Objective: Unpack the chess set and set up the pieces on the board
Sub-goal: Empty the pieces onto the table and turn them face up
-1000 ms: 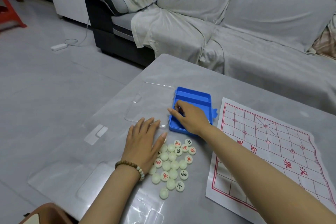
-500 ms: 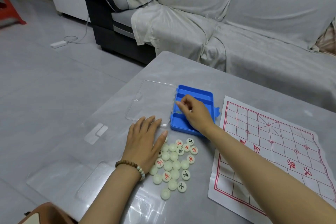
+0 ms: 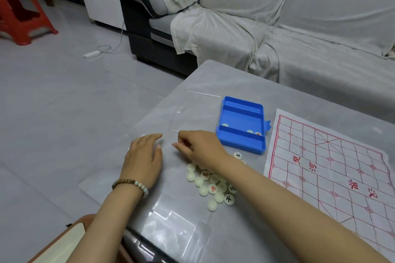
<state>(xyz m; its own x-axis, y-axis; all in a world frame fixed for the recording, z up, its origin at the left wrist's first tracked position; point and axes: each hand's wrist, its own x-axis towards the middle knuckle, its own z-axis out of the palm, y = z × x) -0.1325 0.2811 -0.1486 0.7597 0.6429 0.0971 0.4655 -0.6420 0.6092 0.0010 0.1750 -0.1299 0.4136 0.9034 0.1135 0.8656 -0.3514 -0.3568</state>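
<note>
We look down on a grey table point(image 3: 245, 79) where a chess set is half unpacked. The left hand point(image 3: 143, 156) lies flat on the tabletop, fingers straight, to the left of a heap of pale round pieces point(image 3: 211, 183); we judge it is placed there as a fence, so none roll toward the table's left edge. The right hand point(image 3: 198, 147) is at the heap's far edge with its fingers curled inward, and we cannot tell whether they pinch a piece or nothing at all. Just to its right sits the blue tray point(image 3: 240, 130), with three pieces lying in its middle compartment, so the emptying looks nearly but not wholly done. The clear lid point(image 3: 198, 111) lies flat to the tray's left, out of the way. The paper board point(image 3: 333, 166), lined in red, is spread at the right with no piece on it that we can see, kept bare, we reckon, until the pieces are out and sorted. Beyond the table stands a sheet-draped sofa point(image 3: 299, 28).
</note>
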